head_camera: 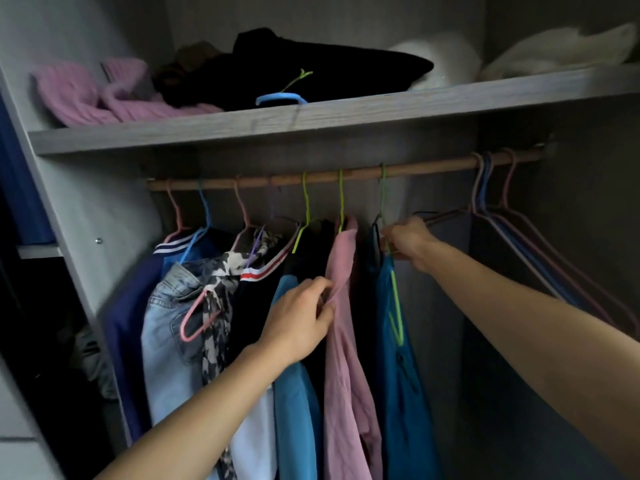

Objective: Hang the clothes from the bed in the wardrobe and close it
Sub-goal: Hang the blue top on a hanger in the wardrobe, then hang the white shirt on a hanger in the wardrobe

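While the left hand (298, 320) pinches a fold of the pink shirt (346, 375) hung below the rail (426, 166), the right hand (410, 240) grips the green hanger (396, 299) of the teal garment (405, 393) beneath the same rail.

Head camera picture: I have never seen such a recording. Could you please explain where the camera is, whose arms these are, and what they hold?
There is no machine here. The camera sits on a person's head and looks into an open wardrobe. The two grips are the person's own bare hands. The left grip pinches the edge of a pink shirt that hangs on the wooden rod. The right grip holds a green hanger carrying a blue garment; its hook is over the rod. Empty hangers hang at the right end. Folded clothes lie on the shelf above.
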### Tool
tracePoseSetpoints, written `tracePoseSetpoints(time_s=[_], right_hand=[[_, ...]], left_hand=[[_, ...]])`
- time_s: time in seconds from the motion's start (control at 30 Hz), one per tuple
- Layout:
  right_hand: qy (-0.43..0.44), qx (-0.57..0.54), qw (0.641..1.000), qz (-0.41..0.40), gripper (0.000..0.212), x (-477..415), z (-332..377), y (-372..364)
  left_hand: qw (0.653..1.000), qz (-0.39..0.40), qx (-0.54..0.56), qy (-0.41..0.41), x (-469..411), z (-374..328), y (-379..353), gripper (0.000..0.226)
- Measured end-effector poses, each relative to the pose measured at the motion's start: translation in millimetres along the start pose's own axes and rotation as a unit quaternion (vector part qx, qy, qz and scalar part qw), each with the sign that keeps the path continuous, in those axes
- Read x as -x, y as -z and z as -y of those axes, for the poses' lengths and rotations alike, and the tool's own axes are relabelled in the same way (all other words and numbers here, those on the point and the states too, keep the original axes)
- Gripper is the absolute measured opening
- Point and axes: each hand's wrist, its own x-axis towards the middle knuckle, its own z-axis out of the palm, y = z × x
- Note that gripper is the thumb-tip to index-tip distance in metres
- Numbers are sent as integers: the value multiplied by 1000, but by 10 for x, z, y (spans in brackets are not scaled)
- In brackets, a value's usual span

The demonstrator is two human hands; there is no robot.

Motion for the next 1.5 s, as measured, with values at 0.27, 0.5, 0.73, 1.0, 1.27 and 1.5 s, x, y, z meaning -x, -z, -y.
tracePoseSetpoints(time_s=[0.27,0.5,0.73,1.0,1.27,1.5], right_hand=[[46,268,958,-96,23,913,-374,573],[46,523,846,-97,18,2433,-989,1392],[-71,578,804,-120,23,3772,-1698,2659],[-224,569,776,-154,25,5528,-2433,4355],[-372,535,742,-155,31,7122,-3008,5857],[-445,488,733,-163,19,7734,-3629,6638]], left_hand=[[988,-42,-45,-141,403,-311,49,9],[967,128,-39,-216,1094,-1006,-638,20],[924,262,-31,-277,1767,-2237,-1213,23],[861,345,15,-374,2597,-4291,-1786,27],[792,422,15,-442,3549,-6141,-2302,31],[747,453,16,-486,3831,-7160,-2883,30]])
